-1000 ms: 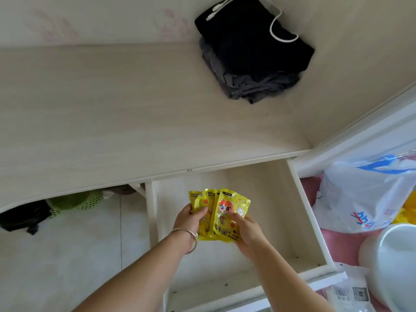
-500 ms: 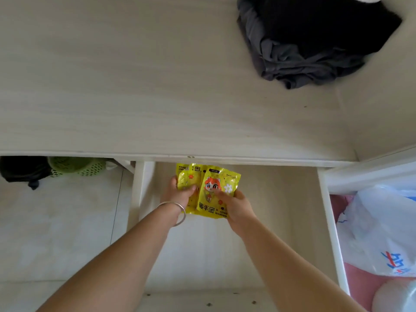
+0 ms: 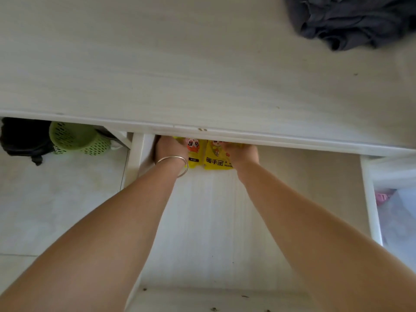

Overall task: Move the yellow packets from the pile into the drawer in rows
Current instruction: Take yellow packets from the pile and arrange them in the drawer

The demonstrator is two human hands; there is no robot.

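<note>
The white drawer [image 3: 211, 221] is pulled out under the desk top. At its far end, partly under the desk edge, lie yellow packets with a cartoon face: a left packet [image 3: 194, 152] and a right packet [image 3: 215, 159] side by side. My left hand [image 3: 168, 149], with a silver bangle on the wrist, rests on the left packet. My right hand [image 3: 243, 154] presses the right packet. The fingertips of both hands and the packets' tops are hidden by the desk edge. The pile is not in view.
The pale wooden desk top [image 3: 180, 64] fills the upper view, with a dark grey cloth [image 3: 351, 21] at its far right. A green basket [image 3: 76, 138] and a black bag [image 3: 22, 138] stand on the floor at left. A white plastic bag [image 3: 400, 217] lies right of the drawer.
Both hands moved the fanned packets deeper toward the drawer's back and spread them apart, low on the drawer bottom. My head leaned forward, so the view shifted closer over the drawer.
</note>
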